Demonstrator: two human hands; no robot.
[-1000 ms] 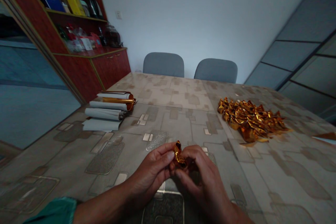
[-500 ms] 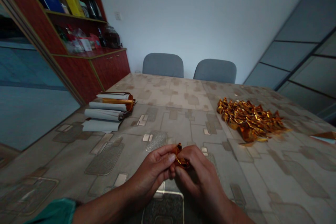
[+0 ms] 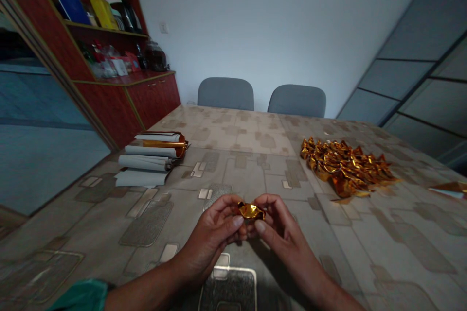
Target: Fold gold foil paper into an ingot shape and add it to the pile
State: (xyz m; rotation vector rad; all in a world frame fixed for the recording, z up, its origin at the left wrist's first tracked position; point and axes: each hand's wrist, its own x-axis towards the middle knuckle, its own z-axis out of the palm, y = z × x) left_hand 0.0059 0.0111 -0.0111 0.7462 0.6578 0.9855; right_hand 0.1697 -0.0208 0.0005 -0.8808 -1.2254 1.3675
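The hands have parted a little, left hand [image 3: 212, 235] and right hand [image 3: 280, 233] pinching a crumpled gold foil piece [image 3: 251, 211] by its ends at 12 o'clock, and a slack grip could drop it or tear the thin foil.

A teal sleeve [image 3: 82, 296] with soft creases covered the arm well behind the left hand [image 3: 209, 238], ending in a narrow, dark-edged cuff. Between that cuff and the left hand, the forearm was bare; the forearm behind the right hand [image 3: 282, 233], just beside it, was bare too.
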